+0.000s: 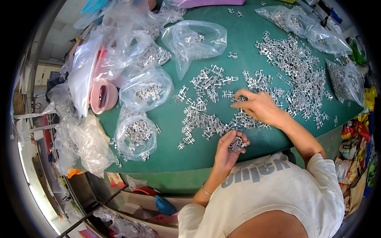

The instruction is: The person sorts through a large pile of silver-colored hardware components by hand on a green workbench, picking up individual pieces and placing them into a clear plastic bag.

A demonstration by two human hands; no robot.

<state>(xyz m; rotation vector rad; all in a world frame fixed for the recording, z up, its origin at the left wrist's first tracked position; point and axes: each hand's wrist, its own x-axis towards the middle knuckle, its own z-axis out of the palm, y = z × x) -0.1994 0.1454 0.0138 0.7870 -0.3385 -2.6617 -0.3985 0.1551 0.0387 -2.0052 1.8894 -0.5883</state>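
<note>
Small silvery metal pieces with several short prongs lie in heaps on a green tabletop (166, 158). My left hand (227, 152) is near the table's front edge, cupped around a handful of metal pieces (237, 144). Farther forward, my right hand (260, 107) hovers over the table with its index finger and thumb apart; no piece shows between them. Just beyond these fingertips lies a single pronged metal piece (228, 94). A loose heap (202, 117) spreads to the left of my hands, and a larger heap (301, 75) lies to the right.
Clear plastic bags holding metal pieces stand along the left, including an open bag (135, 137) and another (147, 91). A pink plastic container (104, 95) sits by the left edge. More filled bags (345, 79) lie at the right edge. A purple basket (210, 3) is at the back.
</note>
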